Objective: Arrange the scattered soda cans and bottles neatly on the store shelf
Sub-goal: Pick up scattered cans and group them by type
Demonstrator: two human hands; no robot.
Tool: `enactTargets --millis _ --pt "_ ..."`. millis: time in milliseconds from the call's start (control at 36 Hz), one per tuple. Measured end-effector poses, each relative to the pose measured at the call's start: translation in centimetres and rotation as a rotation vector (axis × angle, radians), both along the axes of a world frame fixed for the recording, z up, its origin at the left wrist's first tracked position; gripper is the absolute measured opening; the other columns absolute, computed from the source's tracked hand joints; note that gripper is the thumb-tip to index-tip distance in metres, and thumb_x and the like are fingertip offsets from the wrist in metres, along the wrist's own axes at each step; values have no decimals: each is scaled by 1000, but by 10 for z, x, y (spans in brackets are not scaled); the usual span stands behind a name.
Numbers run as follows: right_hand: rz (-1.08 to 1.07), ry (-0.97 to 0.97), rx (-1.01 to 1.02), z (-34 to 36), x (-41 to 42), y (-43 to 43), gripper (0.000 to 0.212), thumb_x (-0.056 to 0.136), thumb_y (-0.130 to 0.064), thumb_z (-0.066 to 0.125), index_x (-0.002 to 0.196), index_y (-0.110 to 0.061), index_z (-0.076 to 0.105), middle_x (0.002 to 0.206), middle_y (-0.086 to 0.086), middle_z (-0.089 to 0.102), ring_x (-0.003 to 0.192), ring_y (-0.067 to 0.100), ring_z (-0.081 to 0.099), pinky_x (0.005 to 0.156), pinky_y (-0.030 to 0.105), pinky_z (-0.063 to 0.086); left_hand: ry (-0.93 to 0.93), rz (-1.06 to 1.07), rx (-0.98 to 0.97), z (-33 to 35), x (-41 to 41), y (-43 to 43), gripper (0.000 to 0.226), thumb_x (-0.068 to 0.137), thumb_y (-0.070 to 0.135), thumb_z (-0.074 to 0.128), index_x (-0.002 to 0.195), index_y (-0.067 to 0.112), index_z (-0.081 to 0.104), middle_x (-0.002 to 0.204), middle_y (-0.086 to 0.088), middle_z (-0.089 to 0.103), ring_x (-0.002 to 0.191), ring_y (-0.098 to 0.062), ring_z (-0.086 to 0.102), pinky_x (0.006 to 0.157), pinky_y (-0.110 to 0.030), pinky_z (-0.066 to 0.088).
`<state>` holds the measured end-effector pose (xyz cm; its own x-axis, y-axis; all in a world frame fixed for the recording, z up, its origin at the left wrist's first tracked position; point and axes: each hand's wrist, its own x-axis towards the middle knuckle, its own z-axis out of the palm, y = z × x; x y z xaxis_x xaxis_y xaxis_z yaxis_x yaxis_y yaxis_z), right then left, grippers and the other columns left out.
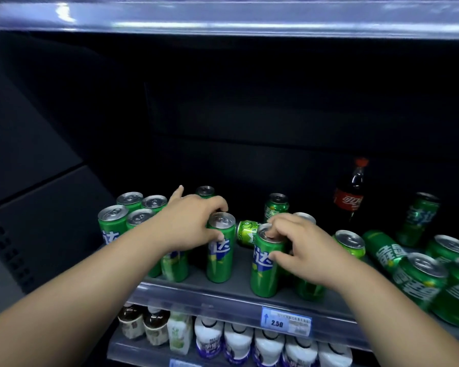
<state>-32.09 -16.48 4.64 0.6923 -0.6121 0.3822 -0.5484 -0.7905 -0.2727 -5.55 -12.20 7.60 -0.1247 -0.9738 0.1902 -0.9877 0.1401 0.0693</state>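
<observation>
Tall slim green cans stand on a grey shelf [239, 284]. My left hand [188, 226] grips one upright tall green can [220, 258] near its top. My right hand [300, 250] holds another tall green can [265, 271] by its rim and side. Several tall green cans [122, 221] stand grouped at the left. Between my hands a light green can [245, 231] lies on its side. A cola bottle [351, 192] with a red cap stands at the back right. Short green cans [419, 279] crowd the right, and one [382, 247] lies tipped over.
A price tag reading 2.50 [285, 321] hangs on the shelf's front rail. On the shelf below stand brown-capped bottles [143, 324] and white bottles [239, 343]. The edge of the shelf above [223, 22] runs overhead. The back of the shelf is dark.
</observation>
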Motion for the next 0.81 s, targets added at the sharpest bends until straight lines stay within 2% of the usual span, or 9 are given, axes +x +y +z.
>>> enactTargets --millis 83,194,278,333,444,528,611,694,806 --pt "1 -26 19 -2 1 4 23 82 -25 77 95 -24 58 125 -14 55 115 4 52 98 13 37 -44 10 55 8 5 -6 61 81 52 68 136 46 43 118 7 61 129 -15 41 119 -56 5" --pt "20 -55 49 -2 13 7 22 81 -20 79 91 -17 60 124 -6 60 117 2 51 95 0 28 -19 16 105 15 13 -16 49 82 46 70 129 48 54 102 16 52 129 -15 39 119 -55 5" --pt "40 -101 105 -5 29 5 25 80 -21 79 87 -26 56 126 -6 61 121 -1 50 100 12 35 14 19 118 16 23 -24 48 81 44 71 127 47 56 105 15 56 129 -16 41 119 -55 8" --pt "35 -150 159 -10 41 3 32 80 -22 79 86 -36 51 129 -11 59 122 -3 51 101 20 40 46 11 110 16 30 -28 47 79 44 73 124 47 58 112 16 63 125 -15 48 117 -53 17" --pt "8 -259 219 -20 63 5 30 82 -16 77 89 -33 54 129 -19 53 122 -16 44 102 13 36 186 -14 125 12 44 -36 47 72 44 77 117 46 63 103 21 67 105 -9 60 103 -45 41" --pt "-29 -282 188 -26 70 12 26 82 -22 77 95 -31 57 133 -18 48 126 -8 45 105 18 36 264 -64 151 9 53 -37 48 72 48 78 118 43 65 110 19 69 103 -4 62 97 -34 48" --pt "-87 -253 216 -35 74 25 36 81 -33 80 107 -33 56 145 -17 37 132 2 42 107 25 40 279 -104 191 13 59 -34 46 81 46 74 124 35 65 122 16 65 111 -3 58 98 -24 44" --pt "-148 -321 203 -44 80 35 31 86 -26 76 109 -31 56 147 -21 34 134 3 41 103 35 48 256 -111 205 15 62 -35 40 81 48 73 117 33 67 113 14 67 104 -7 61 92 -27 48" --pt "-207 -422 282 -48 92 40 37 83 -28 78 104 -43 50 139 -26 37 130 -1 42 103 35 48 221 -130 155 10 54 -44 34 76 53 75 94 27 61 84 9 65 81 -11 61 76 -34 52"
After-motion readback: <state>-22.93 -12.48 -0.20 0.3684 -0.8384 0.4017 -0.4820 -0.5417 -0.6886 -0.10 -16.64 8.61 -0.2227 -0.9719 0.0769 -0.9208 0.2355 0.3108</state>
